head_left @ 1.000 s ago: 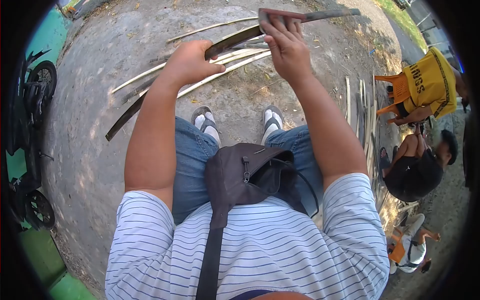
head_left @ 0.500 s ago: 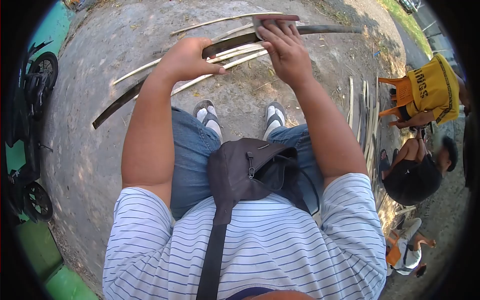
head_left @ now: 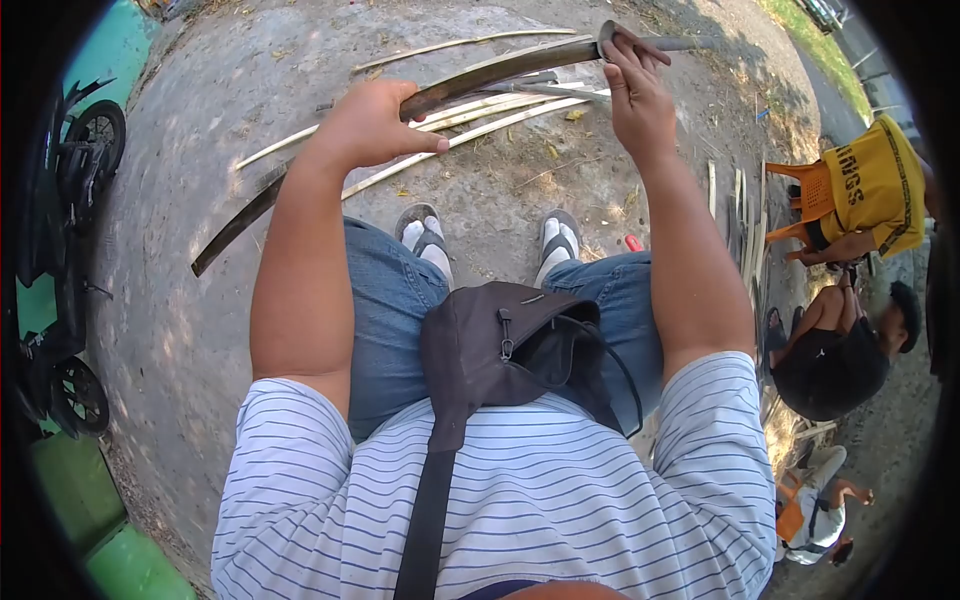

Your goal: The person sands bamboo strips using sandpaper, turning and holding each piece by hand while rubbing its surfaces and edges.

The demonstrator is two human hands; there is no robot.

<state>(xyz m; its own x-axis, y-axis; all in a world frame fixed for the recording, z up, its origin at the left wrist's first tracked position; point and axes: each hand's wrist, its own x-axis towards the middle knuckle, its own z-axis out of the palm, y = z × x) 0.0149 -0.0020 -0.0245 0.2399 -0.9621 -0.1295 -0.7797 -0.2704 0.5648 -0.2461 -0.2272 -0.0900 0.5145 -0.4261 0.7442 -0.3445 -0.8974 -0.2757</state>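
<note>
A long, dark strip that looks like split bamboo runs across in front of me, its near end low at the left. My left hand is closed around it left of the middle, thumb stretched out below. Toward the strip's right end, my right hand presses a folded piece of sandpaper around it, with a reddish-brown side and a greyish side showing. The fingertips are partly hidden behind the sandpaper. Beneath the strip, several pale strips lie on the ground.
More strips lie in a pile at the right. Beyond them are a person in a yellow shirt on an orange chair, a person in black and another farther back. Motorcycles stand at the left. A black bag hangs at my waist.
My right hand has slid the sandpaper to the right along the strip, toward its far end, and tilted it. My left hand keeps its grip on the strip.
</note>
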